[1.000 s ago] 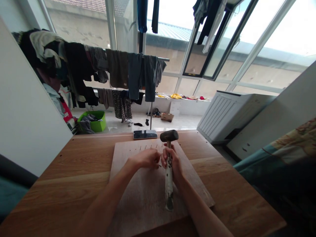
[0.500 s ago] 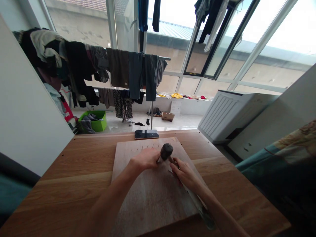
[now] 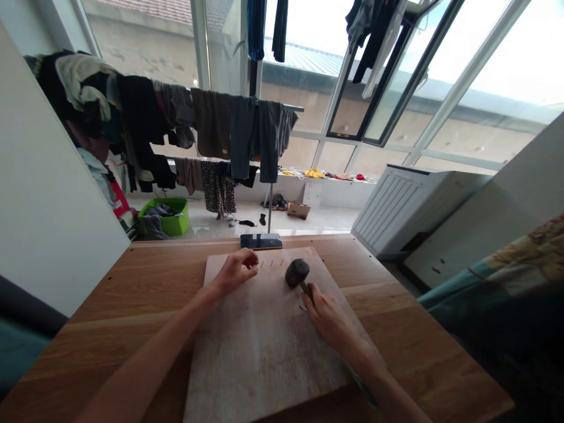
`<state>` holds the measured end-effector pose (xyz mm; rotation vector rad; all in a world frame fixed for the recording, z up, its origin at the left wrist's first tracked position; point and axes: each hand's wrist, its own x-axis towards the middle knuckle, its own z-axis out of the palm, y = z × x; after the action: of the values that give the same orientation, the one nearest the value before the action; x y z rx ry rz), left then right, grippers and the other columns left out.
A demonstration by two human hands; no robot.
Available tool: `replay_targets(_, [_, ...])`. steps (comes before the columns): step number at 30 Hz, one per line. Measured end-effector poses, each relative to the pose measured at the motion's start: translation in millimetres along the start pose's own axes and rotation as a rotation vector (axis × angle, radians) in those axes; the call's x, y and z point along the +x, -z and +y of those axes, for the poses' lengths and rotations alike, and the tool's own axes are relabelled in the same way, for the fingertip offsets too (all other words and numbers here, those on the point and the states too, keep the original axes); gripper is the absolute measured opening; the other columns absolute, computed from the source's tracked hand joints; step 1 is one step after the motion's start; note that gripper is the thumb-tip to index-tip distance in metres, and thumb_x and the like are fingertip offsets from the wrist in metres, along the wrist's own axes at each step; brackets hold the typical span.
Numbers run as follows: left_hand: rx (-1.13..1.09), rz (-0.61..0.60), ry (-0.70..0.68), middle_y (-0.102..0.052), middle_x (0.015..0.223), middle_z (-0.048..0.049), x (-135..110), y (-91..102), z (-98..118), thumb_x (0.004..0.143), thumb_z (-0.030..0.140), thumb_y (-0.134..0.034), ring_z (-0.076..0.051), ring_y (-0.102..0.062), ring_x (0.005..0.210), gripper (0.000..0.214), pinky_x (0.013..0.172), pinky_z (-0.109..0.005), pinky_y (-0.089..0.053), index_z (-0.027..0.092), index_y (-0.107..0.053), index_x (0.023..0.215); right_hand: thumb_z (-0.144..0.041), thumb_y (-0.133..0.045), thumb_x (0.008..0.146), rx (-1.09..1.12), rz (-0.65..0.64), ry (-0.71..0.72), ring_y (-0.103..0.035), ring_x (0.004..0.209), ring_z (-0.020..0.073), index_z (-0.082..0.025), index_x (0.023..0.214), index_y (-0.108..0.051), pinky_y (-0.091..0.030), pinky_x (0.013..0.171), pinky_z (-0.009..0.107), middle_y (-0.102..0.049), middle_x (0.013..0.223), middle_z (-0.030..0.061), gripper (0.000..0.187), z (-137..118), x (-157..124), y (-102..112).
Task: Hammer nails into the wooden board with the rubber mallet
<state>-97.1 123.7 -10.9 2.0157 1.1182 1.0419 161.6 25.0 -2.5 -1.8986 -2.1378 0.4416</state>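
My left hand (image 3: 239,271) is over the far left part of a pale wooden board (image 3: 264,335), its thumb and fingers curled together around the place of the leftmost standing nail, which they hide. To the right of the fingertips, several thin nails (image 3: 272,263) stand upright in a row. My right hand (image 3: 324,308) grips the handle of a mallet with a dark, rounded head (image 3: 297,273). That head is over the board's far right part, right of the nails. A small metal piece (image 3: 303,308), perhaps a loose nail, shows beside my right fingers.
A phone (image 3: 261,241) lies behind the board on the wooden table (image 3: 145,329). Beyond the table are a laundry rack with hanging clothes (image 3: 211,123), a green basket (image 3: 176,218) and a cardboard box (image 3: 298,210). A ribbed white unit (image 3: 388,205) stands at right.
My left hand has moved left, from beside the mallet head to the left end of the nail row. My right hand and the mallet have hardly moved.
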Motion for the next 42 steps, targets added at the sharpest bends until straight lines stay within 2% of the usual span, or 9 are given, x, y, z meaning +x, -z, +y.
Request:
replay_targets(3, [-0.009, 0.188, 0.102, -0.069, 0.080, -0.0028, -6, 11.8, -18, 0.079, 0.032, -0.060, -0.016, -0.064, 0.073, 0.015, 0.072, -0.028, -0.053, 0.018, -0.062, 0.086, -0.027, -0.034, 0.101, 0.004, -0.017, -0.005, -0.070, 0.085, 0.0278, -0.015, 0.110, -0.057, -0.035, 0.068, 0.031, -0.074, 0.086, 0.0126, 0.027, -2, 0, 2])
replay_targets(5, [0.041, 0.222, 0.094, -0.069, 0.082, -0.0020, -8, 15.8, -23, 0.079, 0.033, -0.060, -0.016, -0.064, 0.074, 0.016, 0.074, -0.027, -0.053, 0.019, -0.063, 0.086, -0.028, -0.034, 0.101, 0.016, -0.009, -0.019, -0.070, 0.087, 0.0286, -0.014, 0.112, -0.057, -0.035, 0.068, 0.031, -0.075, 0.088, 0.0137, 0.029, -2, 0, 2])
replay_targets(10, [0.091, 0.071, 0.116, -0.070, 0.081, -0.0016, -12, 20.6, -27, 0.078, 0.035, -0.061, -0.016, -0.064, 0.071, 0.017, 0.071, -0.026, -0.052, 0.019, -0.066, 0.082, -0.030, -0.032, 0.101, 0.034, -0.014, -0.024, -0.070, 0.090, 0.0296, -0.014, 0.115, -0.056, -0.037, 0.071, 0.032, -0.075, 0.092, 0.0144, 0.032, 1, 0, -1])
replay_targets(20, [0.149, 0.065, 0.098, -0.072, 0.091, -0.0058, -11, 27.1, -22, 0.077, 0.036, -0.066, -0.021, -0.064, 0.088, 0.018, 0.081, -0.030, -0.049, 0.019, -0.072, 0.080, -0.032, -0.039, 0.098, 0.132, 0.032, -0.011, -0.070, 0.089, 0.0280, -0.017, 0.107, -0.060, -0.042, 0.070, 0.031, -0.074, 0.087, 0.0118, 0.027, 5, 2, 4])
replay_targets(24, [0.100, 0.075, 0.082, -0.072, 0.093, -0.0054, -10, 25.5, -26, 0.076, 0.033, -0.068, -0.021, -0.065, 0.091, 0.014, 0.085, -0.030, -0.049, 0.020, -0.072, 0.076, -0.033, -0.039, 0.097, 0.329, -0.079, -0.076, -0.063, 0.051, 0.0191, -0.020, 0.100, -0.058, -0.041, 0.049, 0.026, -0.063, 0.061, 0.0004, 0.024, 0, 3, 12])
replay_targets(26, [0.083, 0.076, 0.075, -0.072, 0.093, -0.0055, -10, 24.7, -28, 0.076, 0.033, -0.069, -0.021, -0.065, 0.091, 0.013, 0.086, -0.030, -0.050, 0.020, -0.072, 0.074, -0.037, -0.039, 0.096, 0.452, -0.113, -0.108, -0.052, 0.037, 0.0148, -0.021, 0.098, -0.056, -0.036, 0.037, 0.023, -0.051, 0.051, -0.0061, 0.023, -5, 5, 11])
replay_targets(29, [0.073, 0.064, 0.070, -0.071, 0.094, -0.0059, -11, 24.5, -30, 0.075, 0.031, -0.069, -0.020, -0.065, 0.091, 0.012, 0.088, -0.031, -0.049, 0.020, -0.072, 0.072, -0.042, -0.043, 0.094, 0.615, -0.098, -0.085, -0.046, 0.033, 0.0110, -0.022, 0.096, -0.055, -0.033, 0.030, 0.020, -0.047, 0.053, -0.0086, 0.024, -17, 10, 5])
replay_targets(37, [0.076, 0.053, 0.053, -0.071, 0.094, -0.0061, -11, 26.7, -29, 0.077, 0.028, -0.066, -0.020, -0.065, 0.092, 0.011, 0.089, -0.031, -0.049, 0.019, -0.069, 0.073, -0.041, -0.051, 0.093, 0.733, -0.106, 0.062, -0.047, 0.032, 0.0079, -0.020, 0.100, -0.059, -0.036, 0.027, 0.016, -0.050, 0.054, -0.0080, 0.023, -67, 35, 2])
replay_targets(42, [0.078, 0.060, 0.027, -0.071, 0.092, -0.0050, -10, 25.8, -36, 0.077, 0.024, -0.066, -0.019, -0.065, 0.088, 0.007, 0.086, -0.029, -0.049, 0.018, -0.068, 0.072, -0.042, -0.049, 0.093, 0.809, -0.056, 0.082, -0.046, 0.032, 0.0067, -0.021, 0.095, -0.057, -0.034, 0.028, 0.015, -0.049, 0.055, -0.0084, 0.023, -82, 50, -13])
